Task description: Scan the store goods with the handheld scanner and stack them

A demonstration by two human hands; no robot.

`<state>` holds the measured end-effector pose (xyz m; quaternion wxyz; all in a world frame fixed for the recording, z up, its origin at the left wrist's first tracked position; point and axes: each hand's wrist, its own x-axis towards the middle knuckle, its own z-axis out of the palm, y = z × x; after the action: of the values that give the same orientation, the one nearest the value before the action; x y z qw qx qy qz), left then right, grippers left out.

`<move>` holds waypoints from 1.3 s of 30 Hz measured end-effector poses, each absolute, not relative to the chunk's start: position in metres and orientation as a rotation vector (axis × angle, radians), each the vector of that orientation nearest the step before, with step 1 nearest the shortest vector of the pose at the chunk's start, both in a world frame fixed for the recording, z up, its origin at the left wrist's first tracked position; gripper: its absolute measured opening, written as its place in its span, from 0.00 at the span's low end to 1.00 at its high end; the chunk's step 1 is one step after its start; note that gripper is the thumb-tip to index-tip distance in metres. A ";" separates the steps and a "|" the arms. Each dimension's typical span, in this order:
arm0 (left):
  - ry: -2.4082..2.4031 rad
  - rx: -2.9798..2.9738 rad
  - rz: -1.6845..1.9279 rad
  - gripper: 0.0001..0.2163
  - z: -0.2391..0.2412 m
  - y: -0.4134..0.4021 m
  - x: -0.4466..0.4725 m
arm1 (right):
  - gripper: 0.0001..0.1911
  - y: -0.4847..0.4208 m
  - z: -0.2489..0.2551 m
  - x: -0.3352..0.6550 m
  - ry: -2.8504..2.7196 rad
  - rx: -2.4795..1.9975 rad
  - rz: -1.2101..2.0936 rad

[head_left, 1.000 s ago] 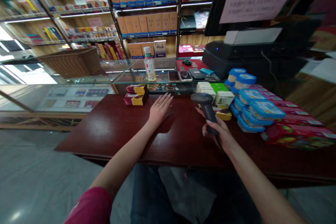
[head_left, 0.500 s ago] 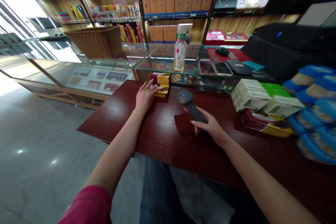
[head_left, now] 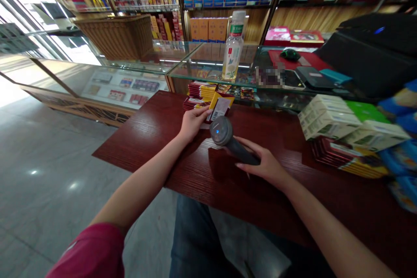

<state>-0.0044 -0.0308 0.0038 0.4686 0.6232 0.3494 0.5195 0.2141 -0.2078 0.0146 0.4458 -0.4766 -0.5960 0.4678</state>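
Note:
My left hand (head_left: pixel 192 124) pinches the edge of a yellow and dark-red chocolate bar (head_left: pixel 220 107), its pale label and barcode side turned up toward me. Just behind it, at the far left of the brown table (head_left: pixel 182 163), lie stacked chocolate bars (head_left: pixel 201 90) in the same wrappers. In my right hand (head_left: pixel 265 163) is a dark grey handheld barcode scanner (head_left: pixel 239 148), the fingers wrapped round its handle. The scanner's round head, with a small blue light, is close in front of the held bar. The gap between them is hard to judge.
A drink bottle (head_left: pixel 233 50) stands on the glass counter (head_left: pixel 195 71) behind the table. On the right are pale boxed packs (head_left: pixel 330 115), another stack of chocolate bars (head_left: pixel 345 156) and blue packages (head_left: pixel 404 156). A phone (head_left: pixel 294 79) lies at the counter's edge.
My left hand has lifted a chocolate bar off the stack and tilted it up, label showing. The scanner head in my right hand has moved closer to it. The view has shifted slightly.

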 end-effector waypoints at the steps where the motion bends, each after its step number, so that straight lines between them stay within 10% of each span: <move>1: 0.863 1.520 1.265 0.17 0.002 -0.031 -0.004 | 0.38 -0.208 0.013 0.214 -1.469 -1.181 1.159; 17: 0.952 1.944 1.197 0.18 0.004 -0.055 0.001 | 0.41 -0.263 0.013 0.245 -1.072 -1.260 1.058; 39: 0.310 3.162 0.759 0.22 0.029 -0.203 0.264 | 0.35 -0.457 0.020 0.330 -0.596 -1.293 0.562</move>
<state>0.2640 -0.2030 0.0291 -0.0626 0.9661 0.0948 0.2320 0.3299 -0.4570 0.0200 0.7213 -0.5850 -0.2699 0.2544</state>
